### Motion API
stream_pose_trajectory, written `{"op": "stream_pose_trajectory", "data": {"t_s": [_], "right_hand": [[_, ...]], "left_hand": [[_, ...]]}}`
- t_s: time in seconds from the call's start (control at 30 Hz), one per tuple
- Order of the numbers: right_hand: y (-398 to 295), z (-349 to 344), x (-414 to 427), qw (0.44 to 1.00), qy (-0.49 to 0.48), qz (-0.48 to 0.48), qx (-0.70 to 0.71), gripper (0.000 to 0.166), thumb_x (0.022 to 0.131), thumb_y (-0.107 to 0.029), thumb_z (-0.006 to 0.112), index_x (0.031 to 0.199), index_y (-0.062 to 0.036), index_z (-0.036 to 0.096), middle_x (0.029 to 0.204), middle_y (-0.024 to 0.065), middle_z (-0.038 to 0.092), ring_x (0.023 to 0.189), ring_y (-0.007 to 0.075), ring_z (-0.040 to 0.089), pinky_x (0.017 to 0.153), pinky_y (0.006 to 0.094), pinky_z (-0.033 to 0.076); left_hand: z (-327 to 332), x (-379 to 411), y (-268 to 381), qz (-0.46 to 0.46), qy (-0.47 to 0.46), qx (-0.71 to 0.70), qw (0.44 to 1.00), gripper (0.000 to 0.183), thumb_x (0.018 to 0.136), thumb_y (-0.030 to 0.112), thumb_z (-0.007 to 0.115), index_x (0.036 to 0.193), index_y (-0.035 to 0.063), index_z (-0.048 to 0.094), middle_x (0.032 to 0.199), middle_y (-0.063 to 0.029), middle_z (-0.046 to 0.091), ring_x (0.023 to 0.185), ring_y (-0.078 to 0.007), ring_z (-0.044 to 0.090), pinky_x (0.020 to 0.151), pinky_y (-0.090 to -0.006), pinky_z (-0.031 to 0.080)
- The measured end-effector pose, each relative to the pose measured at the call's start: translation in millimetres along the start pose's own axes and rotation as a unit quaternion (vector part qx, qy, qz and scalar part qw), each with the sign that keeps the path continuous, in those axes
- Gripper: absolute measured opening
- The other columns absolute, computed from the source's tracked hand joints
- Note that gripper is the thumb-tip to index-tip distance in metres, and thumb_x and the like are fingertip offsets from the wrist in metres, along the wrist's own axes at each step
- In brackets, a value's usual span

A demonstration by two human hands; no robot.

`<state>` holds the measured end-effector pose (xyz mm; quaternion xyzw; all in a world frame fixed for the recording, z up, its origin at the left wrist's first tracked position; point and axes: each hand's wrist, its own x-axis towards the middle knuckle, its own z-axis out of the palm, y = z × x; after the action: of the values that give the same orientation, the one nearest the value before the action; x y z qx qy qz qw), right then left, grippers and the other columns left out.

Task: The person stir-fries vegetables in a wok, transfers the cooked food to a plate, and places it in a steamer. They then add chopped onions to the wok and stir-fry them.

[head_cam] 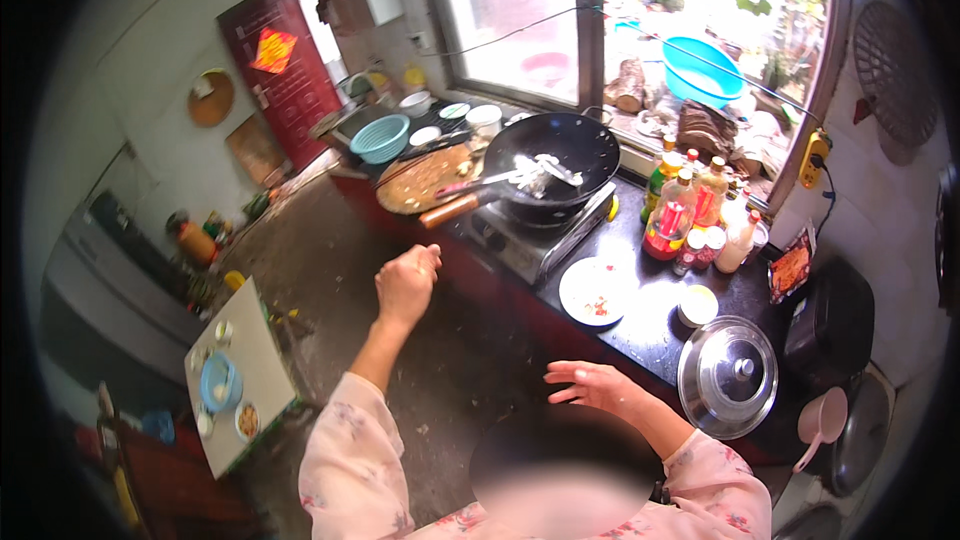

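My left hand (409,281) is raised in front of the counter, its fingers curled together with nothing visible in them. Closest to it is the wooden handle (450,209) of a black wok (585,139), which sits on a gas stove (510,240). A metal spatula (495,178) rests in the wok, its blade by some pale food (529,174). My right hand (589,382) hovers at the counter's front edge with fingers apart, holding nothing. Near it are a white plate (581,292) with reddish bits and a steel pot lid (727,397).
A round wooden cutting board (409,191) and a turquoise basket (380,138) lie left of the wok. Several sauce bottles (669,221) stand right of the stove, behind a small white bowl (698,305). At the lower left, a table (262,345) holds a blue basin (220,391) and several dishes.
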<state>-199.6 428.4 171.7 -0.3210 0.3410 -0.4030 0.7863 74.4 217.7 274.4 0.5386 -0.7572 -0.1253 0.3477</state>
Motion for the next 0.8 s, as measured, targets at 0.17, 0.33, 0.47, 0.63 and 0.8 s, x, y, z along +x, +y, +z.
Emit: {"op": "stream_pose_trajectory", "data": {"t_s": [0.17, 0.33, 0.47, 0.63, 0.8], "right_hand": [[-2.3, -46.7, 36.3, 0.964, 0.217, -0.058, 0.144, 0.037, 0.094, -0.018, 0.061, 0.126, -0.0017, 0.052, 0.105, 0.0147, 0.067, 0.083, 0.0245, 0.069, 0.072, 0.0335, 0.057], [-17.5, -41.4, 49.9, 0.958, 0.274, 0.009, -0.085, 0.028, 0.094, -0.011, 0.055, 0.12, -0.002, 0.056, 0.093, 0.009, 0.068, 0.063, 0.0151, 0.066, 0.056, 0.0265, 0.053], [40.4, -60.9, 45.9, 0.859, 0.442, 0.078, -0.248, 0.029, 0.09, -0.014, 0.057, 0.118, -0.0042, 0.06, 0.092, 0.0071, 0.068, 0.07, 0.0144, 0.068, 0.059, 0.0282, 0.054], [59.4, -71.4, 62.1, 0.868, 0.405, 0.151, -0.243, 0.031, 0.091, -0.017, 0.058, 0.119, -0.003, 0.059, 0.094, 0.0082, 0.067, 0.077, 0.0153, 0.067, 0.063, 0.03, 0.054], [37.2, -87.1, 93.9, 0.883, 0.377, 0.105, -0.259, 0.032, 0.093, -0.018, 0.057, 0.12, -0.002, 0.058, 0.1, 0.0084, 0.067, 0.077, 0.0145, 0.066, 0.062, 0.0286, 0.052]], "left_hand": [[52.5, 162.9, -86.4, 0.045, -0.112, 0.029, 0.992, 0.029, 0.083, 0.029, 0.07, 0.101, 0.0077, 0.063, 0.102, -0.0167, 0.068, 0.1, -0.0338, 0.065, 0.084, -0.042, 0.05], [120.2, 257.2, -150.0, 0.027, -0.376, -0.063, 0.924, 0.048, 0.065, 0.014, 0.076, 0.102, 0.005, 0.049, 0.089, -0.0104, 0.06, 0.084, -0.0202, 0.059, 0.076, -0.0332, 0.048], [158.6, 270.6, -136.2, 0.018, -0.434, -0.106, 0.895, 0.045, 0.067, 0.004, 0.07, 0.103, 0.0035, 0.045, 0.086, -0.0097, 0.058, 0.082, -0.019, 0.057, 0.076, -0.0331, 0.048], [122.5, 267.2, -108.2, 0.244, -0.326, 0.128, 0.904, 0.041, 0.085, 0.018, 0.058, 0.125, 0.023, 0.051, 0.099, -0.0133, 0.061, 0.092, -0.0366, 0.063, 0.077, -0.0438, 0.05], [25.7, 279.6, -70.5, 0.298, -0.304, 0.283, 0.86, 0.034, 0.089, 0.021, 0.055, 0.123, 0.0263, 0.06, 0.098, -0.0125, 0.062, 0.088, -0.0338, 0.065, 0.075, -0.0474, 0.051]]}}
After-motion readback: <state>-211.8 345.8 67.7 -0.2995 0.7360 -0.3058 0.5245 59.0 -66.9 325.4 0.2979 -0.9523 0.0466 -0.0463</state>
